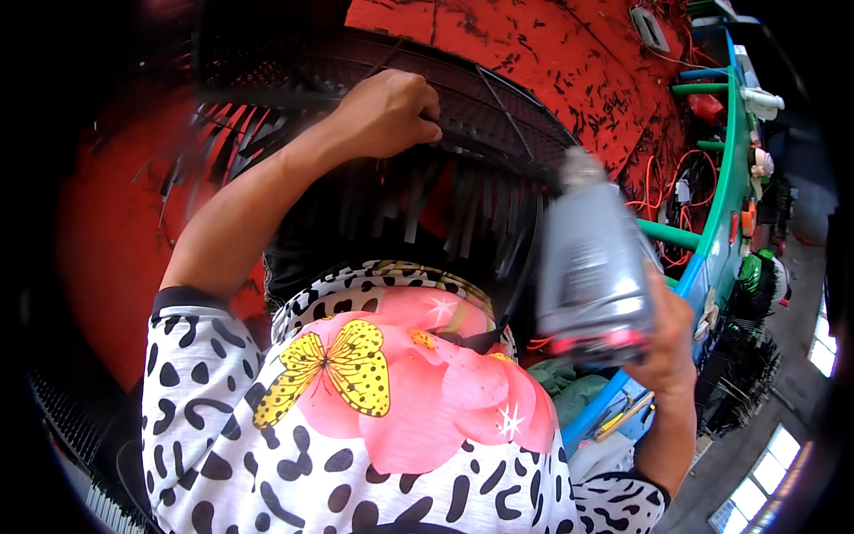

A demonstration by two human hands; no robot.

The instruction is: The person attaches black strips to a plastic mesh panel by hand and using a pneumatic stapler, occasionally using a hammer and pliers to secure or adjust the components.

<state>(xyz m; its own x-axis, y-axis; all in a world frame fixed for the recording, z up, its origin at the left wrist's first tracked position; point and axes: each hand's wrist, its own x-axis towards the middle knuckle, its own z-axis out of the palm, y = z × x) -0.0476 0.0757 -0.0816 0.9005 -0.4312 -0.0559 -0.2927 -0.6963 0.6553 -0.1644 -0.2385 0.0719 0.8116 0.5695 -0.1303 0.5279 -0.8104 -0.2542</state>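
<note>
Left hand (387, 111) gripped rim of round black wire grille (463, 133) on red bench (551, 53), fingers closed. Right hand (667, 343) clasped blurred grey power tool (592, 262) beside grille. Fastening step probably; tool tip needs aligning.

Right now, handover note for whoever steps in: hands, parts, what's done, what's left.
Left hand: closed on the curved black grille, gripping its rim from above.
Right hand: holds a grey power tool upright, blurred, off the grille.
Grille lies over the red table; black strips hang from its near edge, more scattered on the table.
Done: cannot tell how many strips are fixed.
Left: tool is not on the grille yet; probably bring it to the rim near the left hand.
</note>
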